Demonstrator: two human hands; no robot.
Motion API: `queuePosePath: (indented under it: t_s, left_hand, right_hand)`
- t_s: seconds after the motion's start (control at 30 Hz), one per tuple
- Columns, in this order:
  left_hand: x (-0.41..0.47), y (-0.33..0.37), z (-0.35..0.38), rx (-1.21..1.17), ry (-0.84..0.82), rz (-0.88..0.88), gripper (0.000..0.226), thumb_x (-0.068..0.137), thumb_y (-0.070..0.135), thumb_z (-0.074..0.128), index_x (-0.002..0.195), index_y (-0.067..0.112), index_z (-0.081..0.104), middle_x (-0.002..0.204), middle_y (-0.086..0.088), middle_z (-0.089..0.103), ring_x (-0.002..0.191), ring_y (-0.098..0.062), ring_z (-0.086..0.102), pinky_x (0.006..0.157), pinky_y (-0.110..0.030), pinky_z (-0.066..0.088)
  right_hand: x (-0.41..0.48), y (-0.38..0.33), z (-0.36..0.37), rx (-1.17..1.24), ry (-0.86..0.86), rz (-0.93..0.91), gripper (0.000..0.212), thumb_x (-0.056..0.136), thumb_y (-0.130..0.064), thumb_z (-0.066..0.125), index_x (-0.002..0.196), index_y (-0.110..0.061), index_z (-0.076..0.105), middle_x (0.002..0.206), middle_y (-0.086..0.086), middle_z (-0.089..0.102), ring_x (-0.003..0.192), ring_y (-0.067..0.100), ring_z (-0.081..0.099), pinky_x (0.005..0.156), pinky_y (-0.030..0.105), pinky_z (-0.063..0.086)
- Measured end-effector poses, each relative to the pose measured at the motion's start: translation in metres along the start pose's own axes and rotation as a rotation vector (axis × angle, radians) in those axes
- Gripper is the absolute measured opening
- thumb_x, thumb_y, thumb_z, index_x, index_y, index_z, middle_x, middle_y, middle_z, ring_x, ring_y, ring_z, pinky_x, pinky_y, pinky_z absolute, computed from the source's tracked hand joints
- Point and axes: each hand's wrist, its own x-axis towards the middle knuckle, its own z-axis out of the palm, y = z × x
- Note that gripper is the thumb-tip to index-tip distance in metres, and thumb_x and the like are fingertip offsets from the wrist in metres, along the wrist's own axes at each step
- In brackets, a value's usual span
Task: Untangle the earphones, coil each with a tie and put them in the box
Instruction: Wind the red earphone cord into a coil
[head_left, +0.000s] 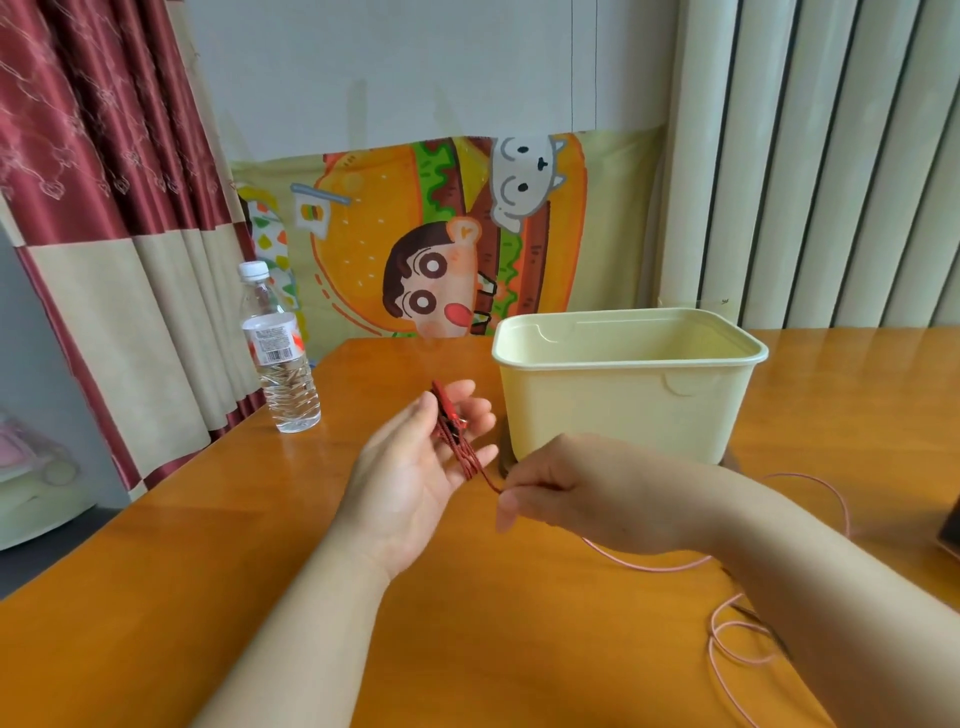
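Note:
A dark red earphone cable (456, 440) is wound in several loops across the fingers of my left hand (415, 467), which is held palm up above the table. My right hand (576, 499) pinches the free end of that red cable just right of the loops. A second, pink earphone cable (737, 631) lies loose on the table at the right, partly hidden under my right forearm. The pale yellow box (613, 415) stands open just behind my hands; I see nothing inside from here.
A clear water bottle (280, 358) stands at the table's left edge. The orange wooden table (260, 571) drops off at the left. A dark object (950, 525) shows at the far right edge. Curtains and a cartoon cloth hang behind.

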Motion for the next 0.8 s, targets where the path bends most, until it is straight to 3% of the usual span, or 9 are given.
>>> queuePosePath:
  t_s: [0.07, 0.13, 0.27, 0.4, 0.5, 0.57, 0.63, 0.73, 0.8]
  left_hand:
    - [-0.004, -0.004, 0.004, 0.148, -0.056, -0.030, 0.037, 0.100, 0.028, 0.033, 0.107, 0.008, 0.063, 0.085, -0.003, 0.070, 0.083, -0.014, 0.065, 0.071, -0.030, 0.053]
    - [-0.008, -0.009, 0.008, 0.277, -0.135, -0.066, 0.042, 0.094, 0.035, 0.035, 0.104, 0.008, 0.065, 0.081, -0.001, 0.068, 0.074, -0.010, 0.062, 0.064, -0.025, 0.050]
    - [-0.014, -0.014, 0.013, 0.430, -0.288, -0.130, 0.043, 0.088, 0.045, 0.037, 0.095, 0.014, 0.065, 0.082, 0.003, 0.068, 0.093, -0.018, 0.060, 0.091, -0.039, 0.045]
    - [-0.016, -0.010, 0.016, 0.353, -0.306, -0.187, 0.040, 0.089, 0.044, 0.041, 0.086, 0.010, 0.062, 0.076, -0.001, 0.065, 0.089, -0.020, 0.062, 0.087, -0.034, 0.048]
    - [-0.018, -0.009, 0.018, 0.303, -0.378, -0.204, 0.032, 0.090, 0.038, 0.049, 0.072, 0.014, 0.060, 0.069, -0.001, 0.058, 0.078, -0.017, 0.062, 0.091, -0.043, 0.049]
    - [-0.017, -0.008, 0.018, 0.189, -0.373, -0.226, 0.029, 0.087, 0.031, 0.048, 0.067, 0.014, 0.058, 0.066, -0.002, 0.054, 0.068, -0.016, 0.058, 0.088, -0.048, 0.051]
    - [-0.015, -0.005, 0.018, 0.049, -0.352, -0.245, 0.028, 0.086, 0.030, 0.050, 0.063, 0.014, 0.057, 0.063, -0.003, 0.050, 0.062, -0.015, 0.054, 0.080, -0.047, 0.054]
    - [-0.013, -0.001, 0.015, -0.108, -0.331, -0.260, 0.027, 0.082, 0.031, 0.054, 0.060, 0.015, 0.056, 0.059, -0.001, 0.047, 0.057, -0.013, 0.052, 0.069, -0.042, 0.059]
    - [-0.011, -0.001, 0.011, -0.178, -0.362, -0.266, 0.028, 0.082, 0.035, 0.060, 0.061, 0.015, 0.057, 0.059, 0.000, 0.048, 0.057, -0.012, 0.053, 0.067, -0.041, 0.058]
  right_hand:
    - [-0.004, -0.005, -0.005, -0.034, 0.035, -0.003, 0.029, 0.099, -0.026, 0.044, 0.097, -0.020, 0.072, 0.054, -0.013, 0.050, 0.055, 0.004, 0.047, 0.056, 0.018, 0.037]
    - [-0.009, -0.008, -0.010, -0.068, 0.047, 0.001, 0.029, 0.099, -0.024, 0.042, 0.095, -0.020, 0.071, 0.065, -0.010, 0.055, 0.063, 0.008, 0.051, 0.063, 0.021, 0.039]
    - [-0.012, -0.004, -0.023, -0.055, 0.194, -0.018, 0.029, 0.098, -0.024, 0.045, 0.080, -0.013, 0.066, 0.068, -0.002, 0.062, 0.060, 0.007, 0.051, 0.056, 0.021, 0.040]
    - [-0.008, 0.011, -0.028, -0.063, 0.336, 0.018, 0.024, 0.095, -0.031, 0.051, 0.078, -0.025, 0.066, 0.063, -0.007, 0.059, 0.055, -0.002, 0.050, 0.055, 0.013, 0.040]
    - [-0.002, 0.022, -0.023, 0.011, 0.374, 0.025, 0.023, 0.093, -0.036, 0.054, 0.078, -0.026, 0.069, 0.067, -0.005, 0.064, 0.058, 0.008, 0.054, 0.053, 0.018, 0.041]
    - [0.000, 0.024, -0.019, 0.058, 0.352, 0.028, 0.030, 0.093, -0.038, 0.053, 0.079, -0.018, 0.070, 0.074, 0.004, 0.067, 0.066, 0.022, 0.056, 0.059, 0.028, 0.044]
    - [0.001, 0.025, -0.016, 0.084, 0.310, 0.020, 0.035, 0.095, -0.035, 0.050, 0.085, -0.009, 0.071, 0.078, 0.011, 0.067, 0.068, 0.028, 0.053, 0.060, 0.030, 0.043]
    - [0.001, 0.020, -0.012, 0.178, 0.215, -0.001, 0.037, 0.098, -0.029, 0.048, 0.084, 0.001, 0.065, 0.067, 0.010, 0.053, 0.059, 0.017, 0.038, 0.057, 0.023, 0.036]
    - [0.002, 0.019, -0.009, 0.249, 0.176, 0.002, 0.039, 0.099, -0.028, 0.046, 0.085, 0.006, 0.060, 0.068, 0.010, 0.046, 0.064, 0.017, 0.038, 0.063, 0.029, 0.037]
